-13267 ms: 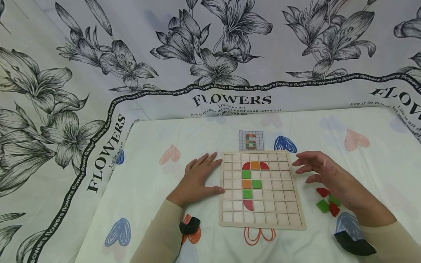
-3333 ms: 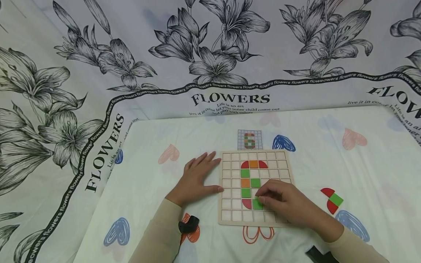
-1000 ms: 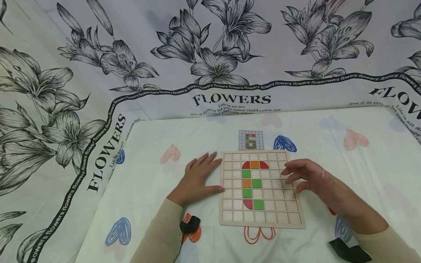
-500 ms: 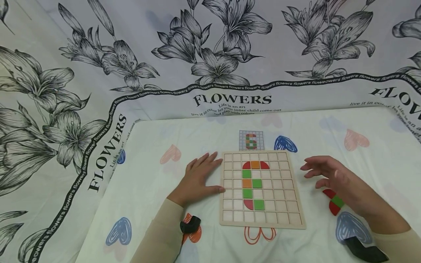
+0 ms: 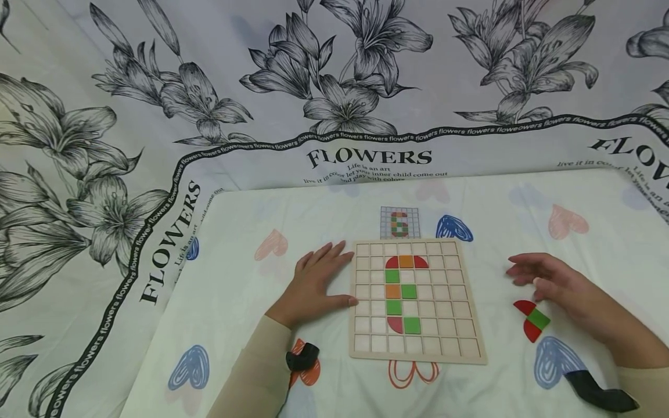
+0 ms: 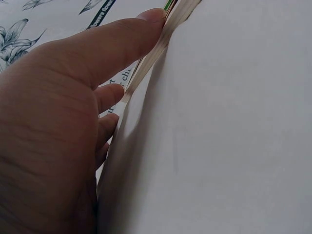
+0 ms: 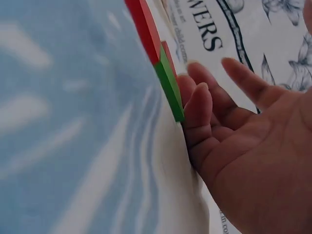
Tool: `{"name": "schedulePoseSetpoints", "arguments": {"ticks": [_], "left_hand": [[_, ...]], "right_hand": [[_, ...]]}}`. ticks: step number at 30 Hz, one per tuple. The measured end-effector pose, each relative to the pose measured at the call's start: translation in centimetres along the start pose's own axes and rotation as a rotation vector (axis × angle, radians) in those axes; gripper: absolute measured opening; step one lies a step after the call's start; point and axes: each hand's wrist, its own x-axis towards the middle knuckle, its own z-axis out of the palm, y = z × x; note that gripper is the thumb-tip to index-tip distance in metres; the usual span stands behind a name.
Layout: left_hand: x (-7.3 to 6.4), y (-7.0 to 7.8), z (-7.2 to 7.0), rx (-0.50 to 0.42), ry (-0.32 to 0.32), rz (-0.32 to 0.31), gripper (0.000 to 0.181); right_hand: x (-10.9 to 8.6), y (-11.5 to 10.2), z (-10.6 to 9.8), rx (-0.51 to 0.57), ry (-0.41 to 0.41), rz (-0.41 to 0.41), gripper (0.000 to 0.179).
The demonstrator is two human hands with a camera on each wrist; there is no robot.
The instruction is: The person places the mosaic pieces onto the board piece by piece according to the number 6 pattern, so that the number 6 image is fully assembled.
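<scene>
A wooden grid board [image 5: 444, 347] lies on the table. Set in its cells are red quarter-round tiles, orange squares and green squares; the lowest pair is a pinkish-red quarter-round [image 5: 395, 325] and a green square [image 5: 412, 325]. My left hand [image 5: 313, 284] lies spread on the cloth, thumb and fingertips at the board's left edge. Right of the board, two red quarter-round tiles [image 5: 524, 307] and a green square tile [image 5: 538, 318] lie loose together. Beside them is my right hand [image 5: 569, 290], fingers relaxed and holding nothing; in the right wrist view its fingertips overlap the green tile [image 7: 169, 85].
Behind the board a small gridded card [image 5: 399, 223] shows a coloured figure like a 6. The tabletop has a white cloth [image 5: 292, 209] printed with hearts. A flower-printed curtain [image 5: 366, 75] hangs at the back.
A green square went from the loose tiles into the board's lower row, beside the pinkish-red tile. My right hand has since moved right, off the board to the loose tiles. The left stays put.
</scene>
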Motion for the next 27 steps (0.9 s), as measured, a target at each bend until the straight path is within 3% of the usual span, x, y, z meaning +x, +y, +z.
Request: {"name": "schedulePoseSetpoints", "arguments": {"ticks": [5,15,22,27], "left_hand": [[0.09,-0.06,0.06,0.009,-0.006,-0.007,0.096],[0.15,-0.17,0.13,0.005,-0.008,0.003,0.097],[0.03,-0.10,-0.09,-0.007,0.009,0.032,0.097],[0.04,0.04,-0.27,-0.011,0.013,0.035,0.096]], "right_hand": [[-0.47,0.10,-0.44,-0.098,-0.011,0.096,0.041],[-0.75,0.33,-0.78,-0.266,0.021,0.181,0.038],[-0.83,0.35,-0.48,-0.358,0.016,0.083,0.038],[-0.67,0.33,-0.21,-0.378,0.022,0.073,0.034]]}}
